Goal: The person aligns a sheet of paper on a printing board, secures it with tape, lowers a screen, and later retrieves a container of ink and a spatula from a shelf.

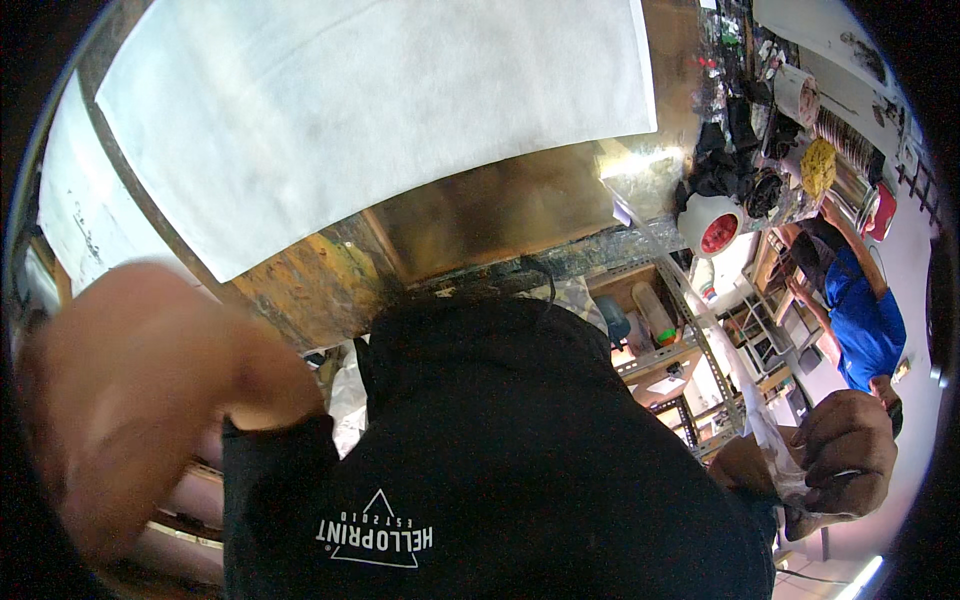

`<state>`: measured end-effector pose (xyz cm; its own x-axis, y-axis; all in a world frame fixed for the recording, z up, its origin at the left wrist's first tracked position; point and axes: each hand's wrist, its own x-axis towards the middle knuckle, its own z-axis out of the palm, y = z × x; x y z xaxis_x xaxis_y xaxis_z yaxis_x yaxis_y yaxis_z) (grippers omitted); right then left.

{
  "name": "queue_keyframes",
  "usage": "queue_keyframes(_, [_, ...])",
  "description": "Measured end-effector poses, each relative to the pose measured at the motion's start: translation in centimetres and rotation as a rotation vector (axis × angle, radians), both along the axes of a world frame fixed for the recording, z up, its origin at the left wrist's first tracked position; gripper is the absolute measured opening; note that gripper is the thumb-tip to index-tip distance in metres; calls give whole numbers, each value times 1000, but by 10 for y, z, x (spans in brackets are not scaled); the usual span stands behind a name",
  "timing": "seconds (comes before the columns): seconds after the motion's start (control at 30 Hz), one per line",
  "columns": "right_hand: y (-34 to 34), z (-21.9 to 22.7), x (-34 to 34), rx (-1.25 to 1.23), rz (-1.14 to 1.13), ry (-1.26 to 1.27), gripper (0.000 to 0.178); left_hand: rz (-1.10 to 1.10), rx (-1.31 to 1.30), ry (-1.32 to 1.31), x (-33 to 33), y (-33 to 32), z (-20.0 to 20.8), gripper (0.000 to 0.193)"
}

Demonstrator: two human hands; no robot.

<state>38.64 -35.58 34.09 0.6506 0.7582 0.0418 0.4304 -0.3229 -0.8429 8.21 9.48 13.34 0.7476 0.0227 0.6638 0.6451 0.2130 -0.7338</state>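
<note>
Close by on the left, my left arm [150, 370] is bent and smeared by motion, coming out of a black short sleeve. Its hand cannot be made out. My right hand [850, 460] is at the far right, fingers curled round one end of a long, narrow translucent strip [745, 375]. From the fist the strip slants up and left to the table edge. The strip's exact kind is unclear. Across the table ahead lies a large white sheet [400, 100], which neither hand touches.
The stained wooden table [470, 220] runs along my front. At its right stand a white tub with red inside [717, 232], dark rags [720, 165] and a yellow sponge-like lump [818, 167]. A metal rack [690, 340] is below. A person in blue [865, 315] is at the far right.
</note>
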Motion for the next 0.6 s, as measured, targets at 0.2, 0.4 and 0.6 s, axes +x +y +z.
queue_keyframes(0.2, [-8,10,-5,-25,-41,-25,20,1169,2863,388,80,-119,-77,61])
queue_keyframes(0.4, [-6,15,-8,-42,-61,-25,17,1348,2801,94,129,-142,-113,43])
queue_keyframes(0.6, [11,-4,0,-60,-71,17,16,982,2883,-75,99,-132,-106,15])
